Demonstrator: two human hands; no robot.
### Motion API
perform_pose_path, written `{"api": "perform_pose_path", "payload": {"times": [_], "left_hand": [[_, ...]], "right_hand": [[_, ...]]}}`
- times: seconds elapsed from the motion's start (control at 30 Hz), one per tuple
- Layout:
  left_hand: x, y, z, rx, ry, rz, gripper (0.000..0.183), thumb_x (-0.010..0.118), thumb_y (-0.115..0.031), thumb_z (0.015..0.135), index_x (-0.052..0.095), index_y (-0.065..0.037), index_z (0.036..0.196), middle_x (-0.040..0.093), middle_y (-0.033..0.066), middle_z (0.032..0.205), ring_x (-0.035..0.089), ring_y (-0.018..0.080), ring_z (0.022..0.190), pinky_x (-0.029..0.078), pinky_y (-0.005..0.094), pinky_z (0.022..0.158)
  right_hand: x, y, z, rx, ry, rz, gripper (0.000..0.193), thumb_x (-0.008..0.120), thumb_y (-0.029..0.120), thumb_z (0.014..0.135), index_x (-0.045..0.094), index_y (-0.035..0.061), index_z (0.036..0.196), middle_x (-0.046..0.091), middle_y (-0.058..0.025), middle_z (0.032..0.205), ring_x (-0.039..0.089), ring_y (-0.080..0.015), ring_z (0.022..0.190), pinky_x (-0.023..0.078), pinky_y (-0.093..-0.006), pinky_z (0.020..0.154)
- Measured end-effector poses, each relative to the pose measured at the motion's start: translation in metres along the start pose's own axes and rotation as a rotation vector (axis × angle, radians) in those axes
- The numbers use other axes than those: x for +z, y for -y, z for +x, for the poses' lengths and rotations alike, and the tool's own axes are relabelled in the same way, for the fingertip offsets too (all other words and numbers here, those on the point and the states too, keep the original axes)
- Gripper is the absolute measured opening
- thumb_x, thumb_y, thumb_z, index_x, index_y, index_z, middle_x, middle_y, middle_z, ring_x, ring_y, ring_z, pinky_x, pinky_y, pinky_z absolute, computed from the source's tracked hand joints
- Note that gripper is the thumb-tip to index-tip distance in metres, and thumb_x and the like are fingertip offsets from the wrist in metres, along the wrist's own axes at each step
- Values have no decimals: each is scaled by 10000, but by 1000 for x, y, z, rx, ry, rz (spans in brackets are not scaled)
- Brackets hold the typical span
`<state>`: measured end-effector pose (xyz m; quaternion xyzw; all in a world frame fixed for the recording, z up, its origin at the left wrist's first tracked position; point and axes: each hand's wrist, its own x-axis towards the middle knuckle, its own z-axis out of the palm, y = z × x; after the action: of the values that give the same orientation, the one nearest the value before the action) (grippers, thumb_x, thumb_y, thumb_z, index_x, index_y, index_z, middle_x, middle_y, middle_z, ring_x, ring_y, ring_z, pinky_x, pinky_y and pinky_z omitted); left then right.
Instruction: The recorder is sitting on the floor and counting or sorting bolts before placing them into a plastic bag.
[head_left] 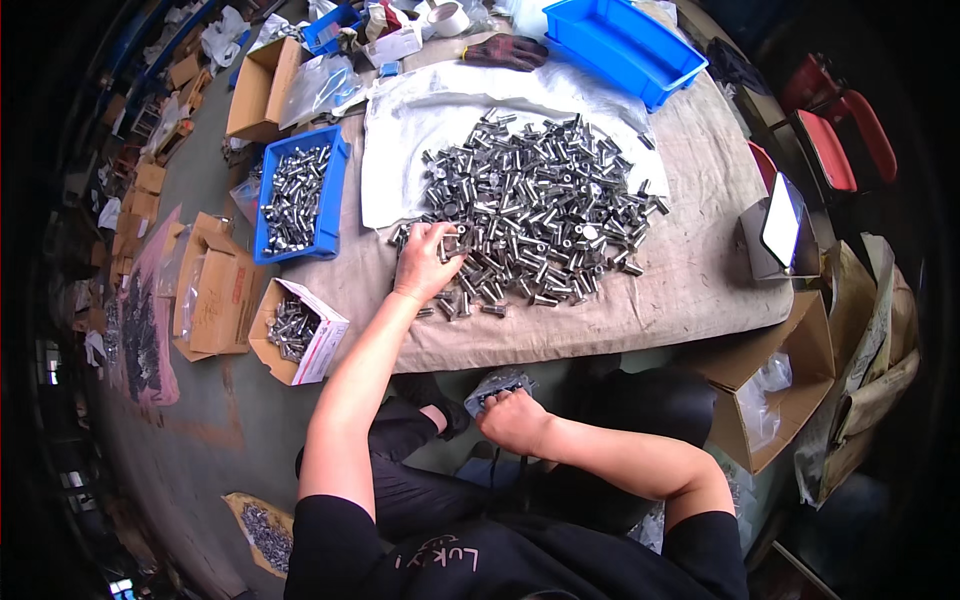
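A big heap of shiny metal bolts [540, 190] with round heads lies on a white sheet [395, 130] and spills onto the cloth-covered table. At the heap's near left edge is my left hand [425, 265], its fingers curled round a bolt; the fingertips are partly hidden among the pieces. Low in front of my lap, below the table edge, my right hand [513, 421] is closed on the gathered top of a clear plastic bag [503, 382]. Something dark shows inside that bag, too small to make out.
Left of the heap stand a blue bin [335, 190] of bolts and a small white carton [325, 345] with more. A second blue bin [620, 45] and a dark glove [505, 52] lie at the back. An open cardboard box [800, 370] stands at right, near a red chair [825, 150].
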<state>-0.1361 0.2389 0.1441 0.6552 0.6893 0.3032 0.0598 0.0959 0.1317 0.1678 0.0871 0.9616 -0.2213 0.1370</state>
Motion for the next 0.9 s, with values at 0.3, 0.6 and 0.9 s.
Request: {"api": "perform_pose_path", "payload": {"times": [0.3,0.6,0.9], "left_hand": [[-6,28,8,-498,39,-747,259,678,-117,733,552,-49,949,592,53,807,555,107,677,464,276,567],[-5,31,26,-1044,-170,-2330,310,456,-263,867,415,43,897,483,113,750,450,140,547,386,255,479],[-14,13,53,-1038,-305,-2214,214,408,-271,897,506,-83,924,536,155,927,533,234,734,441,291,558]], "right_hand": [[-1,-6,-1,29,-76,0,179,561,153,709,631,71,853,609,-101,847,605,-224,773,485,-346,603],[-5,-5,1,28,-54,2,166,547,153,723,627,72,844,612,-97,842,605,-225,767,472,-352,598],[-6,-4,2,32,-26,22,170,538,156,731,630,78,851,614,-99,851,605,-229,783,471,-349,609]]}}
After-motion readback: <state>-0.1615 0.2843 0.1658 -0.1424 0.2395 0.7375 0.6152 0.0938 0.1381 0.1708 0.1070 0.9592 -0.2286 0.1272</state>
